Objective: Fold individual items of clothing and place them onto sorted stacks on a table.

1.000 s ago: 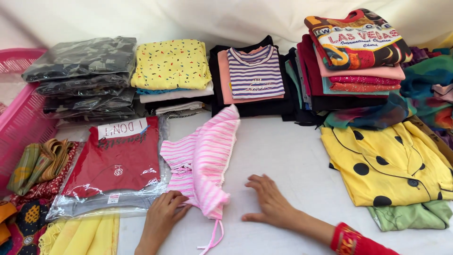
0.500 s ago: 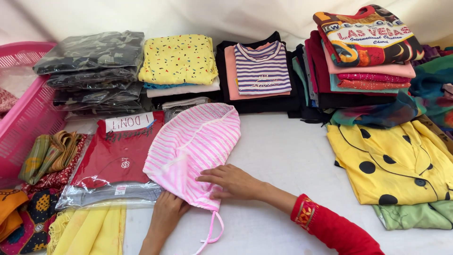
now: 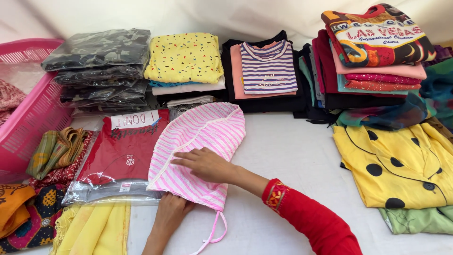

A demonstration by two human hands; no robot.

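Observation:
A pink-and-white striped garment (image 3: pixel 203 141) with a thin drawstring lies spread on the white table (image 3: pixel 283 156). My right hand (image 3: pixel 203 164), in a red sleeve, presses flat on its middle, fingers apart. My left hand (image 3: pixel 171 208) grips the garment's lower edge, thumb and fingers partly tucked under the fabric. A red shirt in a clear plastic bag (image 3: pixel 120 156) lies right beside the garment on the left, slightly under its edge.
A pink basket (image 3: pixel 33 118) stands at far left. Stacks of folded clothes line the back: bagged dark ones (image 3: pixel 96 66), yellow (image 3: pixel 185 59), striped (image 3: pixel 266 68), a tall colourful pile (image 3: pixel 377 52). A yellow polka-dot garment (image 3: pixel 401 165) lies right; yellow cloth (image 3: pixel 94 226) lower left.
The striped garment, narrow and folded a second ago, is now spread wide. My right hand moved from the bare table onto its middle; my left hand stays at the lower edge.

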